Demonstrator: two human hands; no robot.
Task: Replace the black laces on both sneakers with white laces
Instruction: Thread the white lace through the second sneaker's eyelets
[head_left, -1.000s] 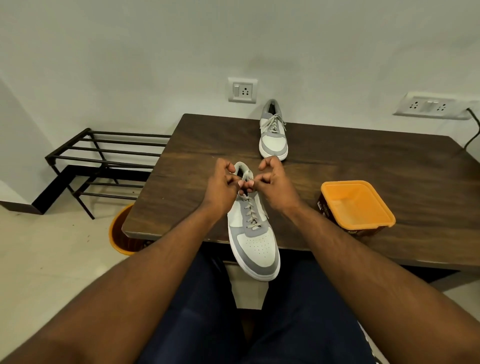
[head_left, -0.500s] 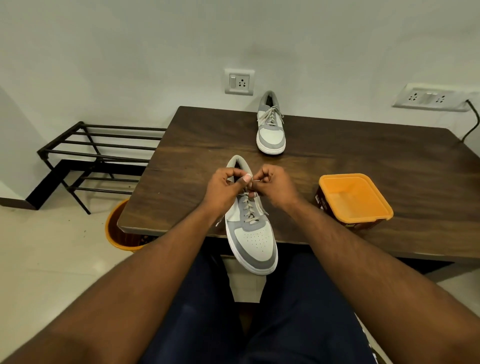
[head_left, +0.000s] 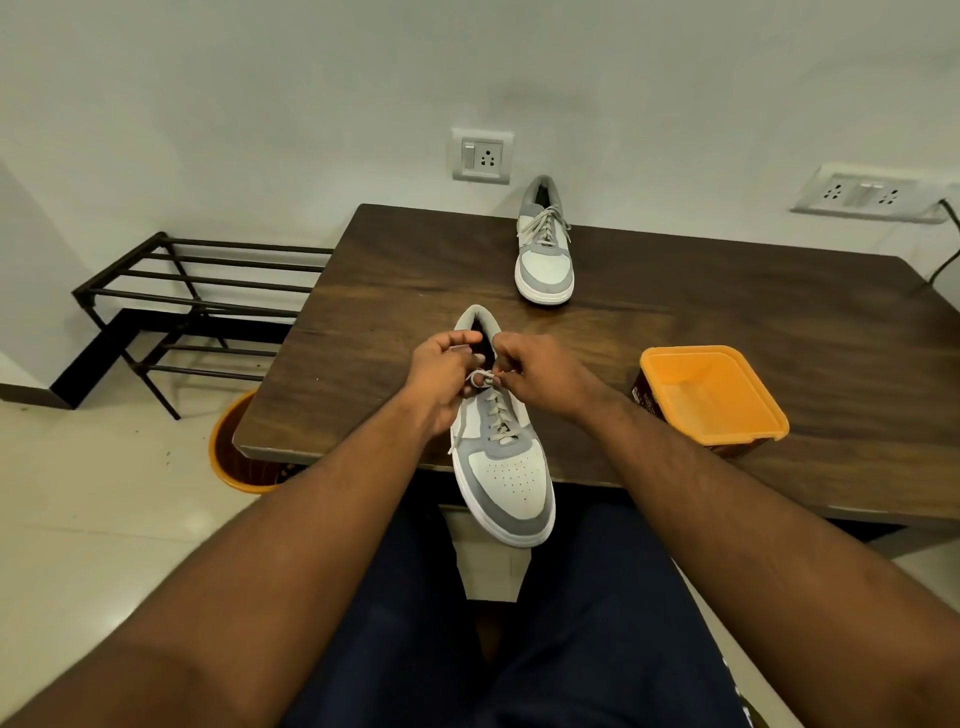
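A grey-and-white sneaker (head_left: 506, 470) lies at the table's near edge, its toe hanging over toward me, threaded with a white lace (head_left: 496, 415). My left hand (head_left: 441, 371) and my right hand (head_left: 537, 369) meet over its top eyelets. Each pinches a part of the white lace, and a small loop (head_left: 479, 378) shows between the fingers. One loose lace end hangs down the shoe's left side. A second grey-and-white sneaker (head_left: 544, 254) with a tied white lace stands at the table's far edge. No black lace is in sight.
The sneakers sit on a dark wooden table (head_left: 675, 291). An orange-lidded brown tub (head_left: 711, 397) stands to the right of my right hand. On the floor to the left are an orange bin (head_left: 234, 457) and a black metal rack (head_left: 208, 296). Wall sockets are behind.
Both hands have drawn back toward me along the shoe, from its collar to the top eyelets. A small loop of white lace now shows between my fingers.
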